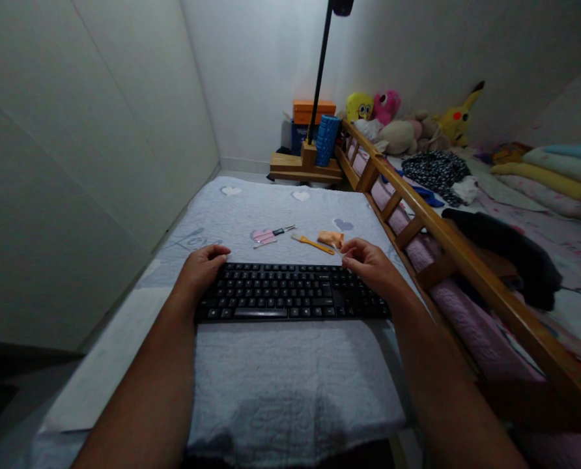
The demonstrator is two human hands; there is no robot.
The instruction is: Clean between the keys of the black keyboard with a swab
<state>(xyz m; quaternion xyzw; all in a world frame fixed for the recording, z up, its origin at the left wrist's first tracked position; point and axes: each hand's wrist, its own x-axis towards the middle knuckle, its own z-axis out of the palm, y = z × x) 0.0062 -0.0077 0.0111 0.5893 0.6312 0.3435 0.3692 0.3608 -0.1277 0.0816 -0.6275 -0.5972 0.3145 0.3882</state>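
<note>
A black keyboard (275, 293) lies across the light quilted cover (290, 378). At its left end rests my left hand (202, 267), thumb and fingers close together around the upper left corner. My right hand (368, 260) is over the upper right part of the keyboard, pinching a thin whitish stick, maybe a cotton swab. Behind the keyboard are a yellow-handled brush (314, 245), a crumpled orange cloth or packet (330, 238) near my right fingertips, a dark-handled metal tool (284, 230) and a white swab (265, 244).
A wooden bed rail (432, 228) runs along the right side, with a bed holding plush toys (398, 135) and clothes behind it. At the back stand a black pole (320, 71) on a wooden base, a blue roller (327, 140) and an orange box (314, 111).
</note>
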